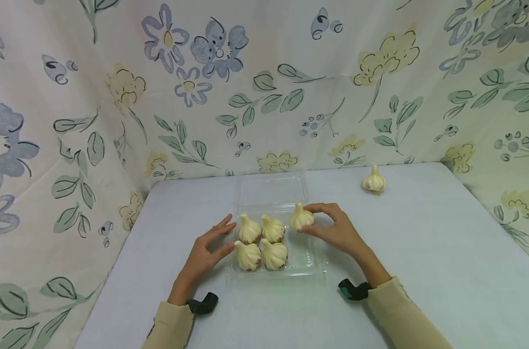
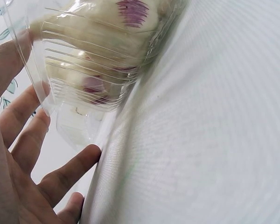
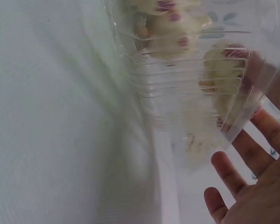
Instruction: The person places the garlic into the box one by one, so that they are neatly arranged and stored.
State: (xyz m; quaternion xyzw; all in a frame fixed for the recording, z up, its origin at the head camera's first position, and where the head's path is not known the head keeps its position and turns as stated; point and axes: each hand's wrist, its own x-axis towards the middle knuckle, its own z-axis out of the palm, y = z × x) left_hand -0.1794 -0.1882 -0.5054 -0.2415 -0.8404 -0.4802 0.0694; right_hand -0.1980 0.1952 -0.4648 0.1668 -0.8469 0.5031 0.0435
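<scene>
A clear plastic clamshell box (image 1: 305, 252) lies on the table with its lid folded back. Several garlic bulbs fill its left part, among them a front bulb (image 1: 275, 255) and a back bulb (image 1: 249, 230). My right hand (image 1: 336, 230) pinches another garlic bulb (image 1: 301, 219) between thumb and fingers over the back right of the box. At the box's left side is my left hand (image 1: 210, 249), fingers spread and fairly straight, fingertips right at the wall. Through the ribbed wall in the left wrist view, purple-marked garlic (image 2: 95, 86) shows beside the left fingers (image 2: 30, 140).
One more garlic bulb (image 1: 374, 180) stands at the back right of the white table (image 1: 421, 242). The open lid (image 1: 271, 191) reaches toward the table's back edge. Floral cloth (image 1: 264, 97) hangs behind and at both sides. Each wrist wears a black camera mount (image 1: 203, 304).
</scene>
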